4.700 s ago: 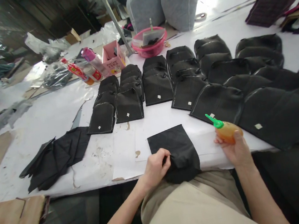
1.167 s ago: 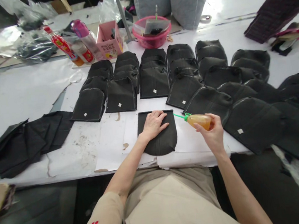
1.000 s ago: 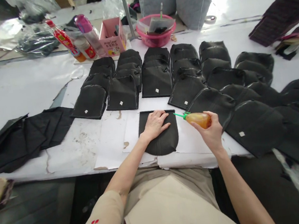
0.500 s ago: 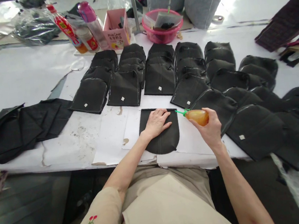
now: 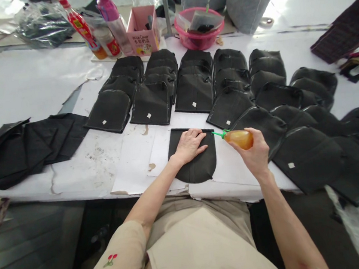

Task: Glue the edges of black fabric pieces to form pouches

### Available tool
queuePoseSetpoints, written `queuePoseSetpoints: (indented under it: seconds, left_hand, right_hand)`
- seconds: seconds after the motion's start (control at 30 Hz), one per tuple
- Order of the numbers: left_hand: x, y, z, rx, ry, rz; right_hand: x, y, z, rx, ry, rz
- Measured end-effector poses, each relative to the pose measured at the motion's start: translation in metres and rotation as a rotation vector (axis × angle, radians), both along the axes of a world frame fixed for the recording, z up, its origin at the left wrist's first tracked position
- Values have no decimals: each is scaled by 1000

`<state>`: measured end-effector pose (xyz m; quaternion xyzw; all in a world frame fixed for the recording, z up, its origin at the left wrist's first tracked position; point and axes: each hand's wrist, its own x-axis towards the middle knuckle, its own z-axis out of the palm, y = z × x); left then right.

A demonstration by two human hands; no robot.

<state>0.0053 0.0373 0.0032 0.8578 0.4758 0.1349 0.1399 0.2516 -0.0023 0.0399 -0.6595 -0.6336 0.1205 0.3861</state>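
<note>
A black rounded piece [image 5: 199,166] lies flat at the near edge of the white-covered table [image 5: 130,157], its straight edge facing away from me. My left hand [image 5: 190,146] rests on top of it with the fingers apart. My right hand [image 5: 255,149] is wrapped round a squeeze bottle [image 5: 239,139] of amber liquid. The bottle's green nozzle [image 5: 219,134] points left, its tip at the far right corner of the black piece. Whether the tip touches the piece I cannot tell.
Rows of black pieces [image 5: 194,92] cover the table beyond and to the right. Black sheets [image 5: 50,140] lie at the left. Behind stand a red-labelled bottle [image 5: 79,25], a pink box [image 5: 145,37] and a pink basin [image 5: 199,39].
The view has shifted slightly. Both hands, the black piece and the squeeze bottle keep nearly the same places relative to each other.
</note>
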Motion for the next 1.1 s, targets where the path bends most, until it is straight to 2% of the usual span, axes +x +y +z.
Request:
queuePoseSetpoints:
  seconds: [0.3,0.77,1.1]
  left_hand:
    - [0,-1,0,-14,2,13]
    - [-1,0,-1,-16,-9,-2]
    - [-1,0,-1,-6,7,-2]
  right_hand:
    - [0,-23,9,-9,2,16]
    - [0,-52,8,-47,44,-15]
    - [0,-72,10,-67,-9,-68]
